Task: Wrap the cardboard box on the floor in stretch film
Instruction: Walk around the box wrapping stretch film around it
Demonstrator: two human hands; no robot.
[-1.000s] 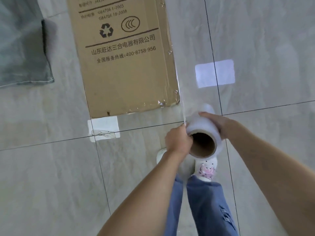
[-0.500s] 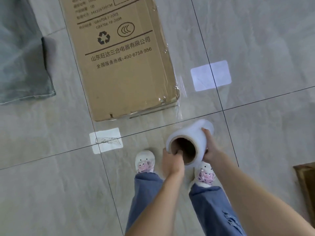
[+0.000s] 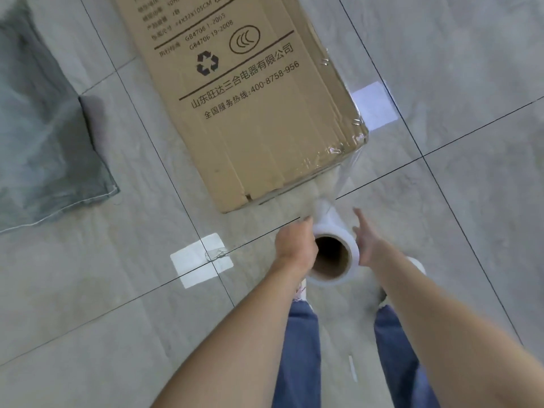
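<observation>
Both my forearms are bare to the lower frame edge; no sleeves, watch, rings or bands show on either. Left hand [image 3: 295, 248] and right hand [image 3: 366, 242] are ungloved. Nails on my fingers [image 3: 358, 214] look short and unpainted, though blur leaves the detail unsure.

Legs: blue denim jeans [image 3: 303, 348], mid-wash, with a paler frayed hem at the right ankle.

Feet: white shoes. Left shoe [image 3: 302, 290] shows only a sliver, with a pink-and-dark pattern on it. Right shoe [image 3: 418, 265] shows a rounded white toe past my forearm.
</observation>
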